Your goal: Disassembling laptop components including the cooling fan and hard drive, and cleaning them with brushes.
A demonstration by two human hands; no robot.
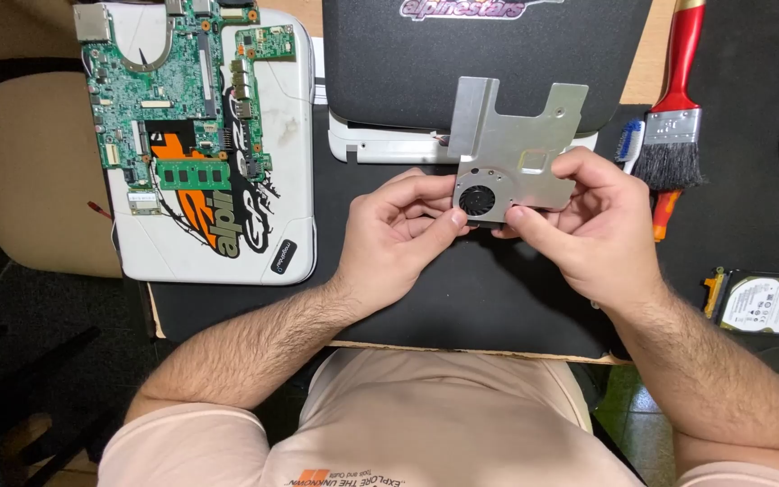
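1. Left hand (398, 236) pinches the lower left corner of a metal fan plate (516, 149), thumb beside the small black fan (477, 199).
2. Right hand (588, 225) grips the plate's lower right edge, fingers curled; plate held above the table.
3. Black mat (462, 298) covers the table (637, 63) beneath.
4. Left: green circuit board (173, 99) on a white laptop shell (263, 225).
5. Right: red-handled brush (673, 117), hard drive (764, 305).
6. Tiled floor (642, 424), probably, at lower right; beige chair (38, 171) far left.

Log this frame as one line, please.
left hand: gripping metal fan plate | right hand: gripping same plate | nearby: green circuit board, paintbrush, hard drive
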